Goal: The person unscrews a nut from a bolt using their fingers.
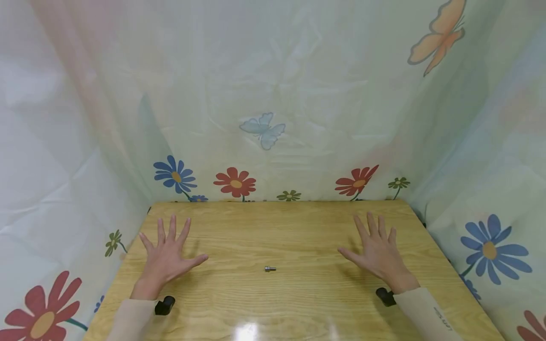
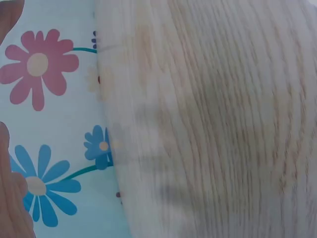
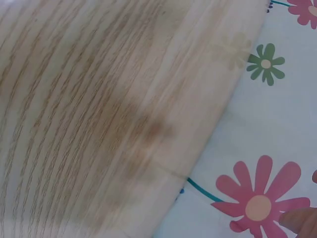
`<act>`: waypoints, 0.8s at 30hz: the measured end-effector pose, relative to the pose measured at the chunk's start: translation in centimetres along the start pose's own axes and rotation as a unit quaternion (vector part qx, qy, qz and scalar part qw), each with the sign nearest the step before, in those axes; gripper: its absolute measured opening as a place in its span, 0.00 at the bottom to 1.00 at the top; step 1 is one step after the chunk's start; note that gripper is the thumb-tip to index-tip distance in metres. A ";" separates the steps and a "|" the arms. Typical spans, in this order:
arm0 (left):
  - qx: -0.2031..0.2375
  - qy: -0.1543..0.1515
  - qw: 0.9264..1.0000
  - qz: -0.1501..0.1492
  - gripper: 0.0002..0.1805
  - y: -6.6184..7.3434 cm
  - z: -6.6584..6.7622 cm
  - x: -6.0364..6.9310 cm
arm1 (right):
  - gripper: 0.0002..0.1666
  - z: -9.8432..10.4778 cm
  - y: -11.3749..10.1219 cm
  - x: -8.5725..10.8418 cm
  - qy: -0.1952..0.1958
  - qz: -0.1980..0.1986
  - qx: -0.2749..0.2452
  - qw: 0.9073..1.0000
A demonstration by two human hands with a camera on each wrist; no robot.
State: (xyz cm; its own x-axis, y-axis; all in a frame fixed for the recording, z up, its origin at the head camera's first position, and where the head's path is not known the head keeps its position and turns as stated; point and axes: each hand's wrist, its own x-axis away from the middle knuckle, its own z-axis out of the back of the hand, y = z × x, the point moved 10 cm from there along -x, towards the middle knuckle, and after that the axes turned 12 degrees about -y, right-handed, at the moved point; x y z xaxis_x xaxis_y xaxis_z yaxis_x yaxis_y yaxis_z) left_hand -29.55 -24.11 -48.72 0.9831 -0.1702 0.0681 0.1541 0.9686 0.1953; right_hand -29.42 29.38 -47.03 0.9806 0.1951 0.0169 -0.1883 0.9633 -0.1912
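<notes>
A small metal screw with a thick cylindrical head lies on its side on the wooden table, its head toward the left. My left hand is spread palm down over the left part of the table, well apart from the screw. On the other side my right hand is likewise spread, fingers straight, and holds nothing. Shadows beneath both hands show on the wood. In the left wrist view only parts of fingers show at the left edge. A fingertip appears at the lower right of the right wrist view.
A pale curtain printed with flowers and butterflies hangs behind the table and along both sides. Black wrist devices sit at both cuffs. Light reflects off the table's front part.
</notes>
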 end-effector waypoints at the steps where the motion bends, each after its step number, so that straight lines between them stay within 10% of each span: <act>1: 0.001 0.002 1.000 -0.002 0.64 0.1 0.0 -0.1 | 0.66 0.0 0.0 0.0 0.002 0.000 -0.001 1.000; 24: 0.073 0.005 0.997 -0.031 0.58 3.3 -1.1 -0.9 | 0.64 -1.9 -2.4 -0.3 -0.014 0.012 -0.114 0.993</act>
State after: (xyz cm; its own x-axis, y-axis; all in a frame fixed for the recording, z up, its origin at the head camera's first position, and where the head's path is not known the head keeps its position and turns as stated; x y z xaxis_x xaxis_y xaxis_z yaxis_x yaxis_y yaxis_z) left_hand -29.82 -20.54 -49.19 0.9733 -0.2256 0.0411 0.1988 0.9193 0.3397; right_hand -29.18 26.67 -48.43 0.9735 0.2255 0.0370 -0.1911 0.8920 -0.4096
